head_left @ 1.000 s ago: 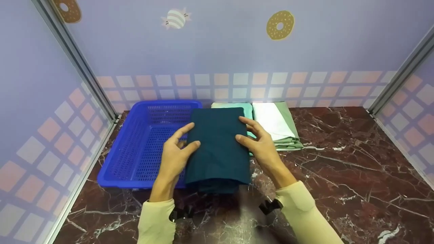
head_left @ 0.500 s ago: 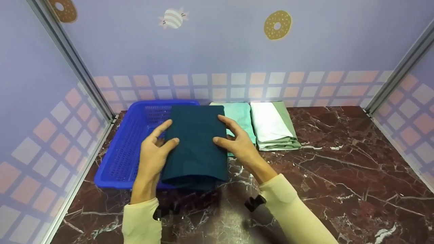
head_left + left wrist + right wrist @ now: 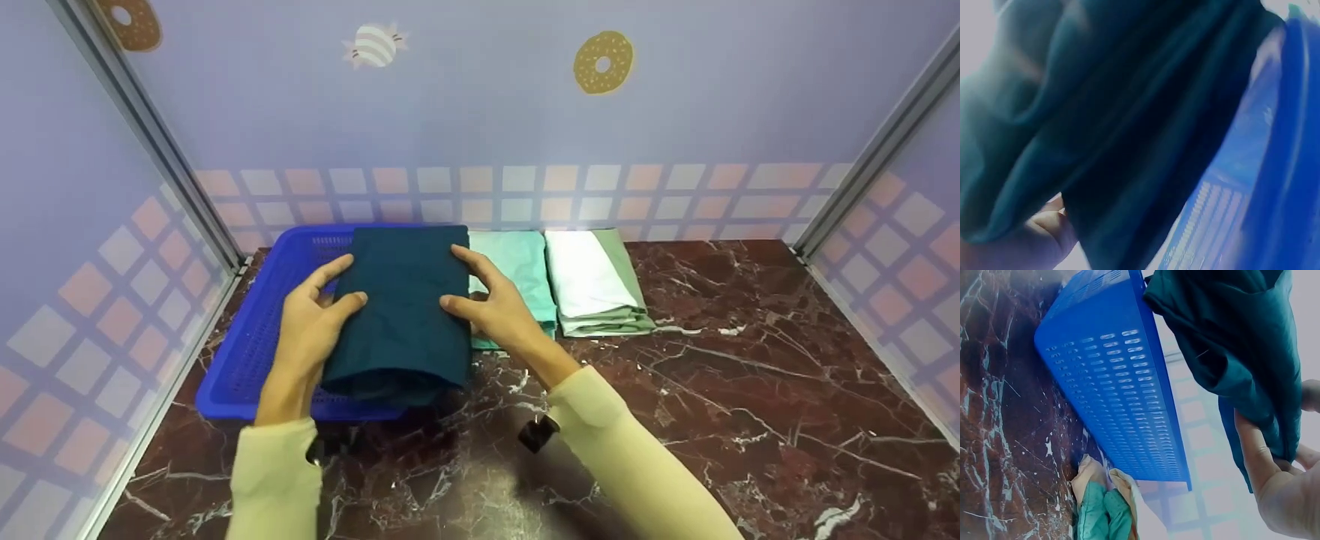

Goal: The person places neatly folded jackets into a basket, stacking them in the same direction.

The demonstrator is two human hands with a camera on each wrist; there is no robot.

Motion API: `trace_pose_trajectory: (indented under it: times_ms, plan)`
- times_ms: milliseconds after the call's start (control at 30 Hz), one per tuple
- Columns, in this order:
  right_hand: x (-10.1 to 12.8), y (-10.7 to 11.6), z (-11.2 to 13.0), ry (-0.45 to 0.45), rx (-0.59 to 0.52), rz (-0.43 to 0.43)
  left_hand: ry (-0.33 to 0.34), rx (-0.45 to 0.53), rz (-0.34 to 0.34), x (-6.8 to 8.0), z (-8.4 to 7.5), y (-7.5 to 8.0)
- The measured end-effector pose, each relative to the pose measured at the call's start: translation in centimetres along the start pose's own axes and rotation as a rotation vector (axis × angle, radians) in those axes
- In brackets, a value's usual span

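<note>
Basket: a blue perforated basket (image 3: 255, 352) stands at the far left of the marble table (image 3: 750, 390), against the left wall. Nothing shows inside it where the mesh floor is visible; the right wrist view shows its slotted side wall (image 3: 1112, 394) from outside.

Left hand: the left hand (image 3: 311, 330) holds the left edge of the cloth, thumb on top and fingers tucked beneath, over the basket. The left wrist view shows a bit of finger under dark folds and little else.

Cloth: the folded dark teal cloth (image 3: 401, 307) is held flat between both hands, raised above the basket's right half. Its near fold hangs over the basket's front rim and its right edge reaches past the basket's right wall.

Right hand: the right hand (image 3: 499, 311) pinches the cloth's right edge, thumb on top and fingers spread around the side, above the gap between the basket and the mint pile.

Neighbouring piles: a folded mint cloth (image 3: 517, 274) lies just beside the basket, and a folded white and sage cloth (image 3: 596, 285) lies just beside that one.

Step in hand: by my reading, the folded cloth is being carried across to the basket, and it is not yet set down.

Next move calls for: I judge a little more leftward travel so the right edge clears the basket wall, then a level lowering with both hands letting go together, so the folds hold.
</note>
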State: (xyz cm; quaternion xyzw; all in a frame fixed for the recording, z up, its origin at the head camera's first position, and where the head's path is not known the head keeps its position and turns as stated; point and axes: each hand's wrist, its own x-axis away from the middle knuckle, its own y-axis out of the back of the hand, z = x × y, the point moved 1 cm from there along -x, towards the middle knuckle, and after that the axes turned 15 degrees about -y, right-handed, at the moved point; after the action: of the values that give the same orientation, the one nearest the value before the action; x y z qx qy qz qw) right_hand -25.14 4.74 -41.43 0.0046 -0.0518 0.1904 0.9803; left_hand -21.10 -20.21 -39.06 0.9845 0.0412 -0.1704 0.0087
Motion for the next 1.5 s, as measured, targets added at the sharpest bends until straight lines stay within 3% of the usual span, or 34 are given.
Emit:
trace_pose_trajectory:
  times_ms: [233,467,700,933,1167,1500]
  plan:
    - [-1.7,-1.3,0.5,-0.018,0.046,-0.024,-0.023,-0.220,0.081,-2.2,0.0,2.1]
    - [-3.2,-2.7,1.2,-0.044,0.077,-0.052,-0.019,-0.291,0.154,-3.8,-0.8,4.1]
    - [-4.3,-4.3,1.3,-0.082,0.126,-0.106,-0.051,-0.473,0.248,-5.1,-1.4,5.8]
    - [-5.1,-6.1,0.8,-0.125,0.112,-0.084,-0.024,-0.511,0.288,-5.8,-0.8,7.8]
    - [-5.6,-6.9,-0.1,-0.164,0.146,-0.099,-0.039,-0.578,0.333,-6.0,0.2,8.8]
    - [-5.8,-7.2,-0.8,-0.162,0.226,-0.102,-0.046,-0.540,0.362,-5.7,1.7,9.4]
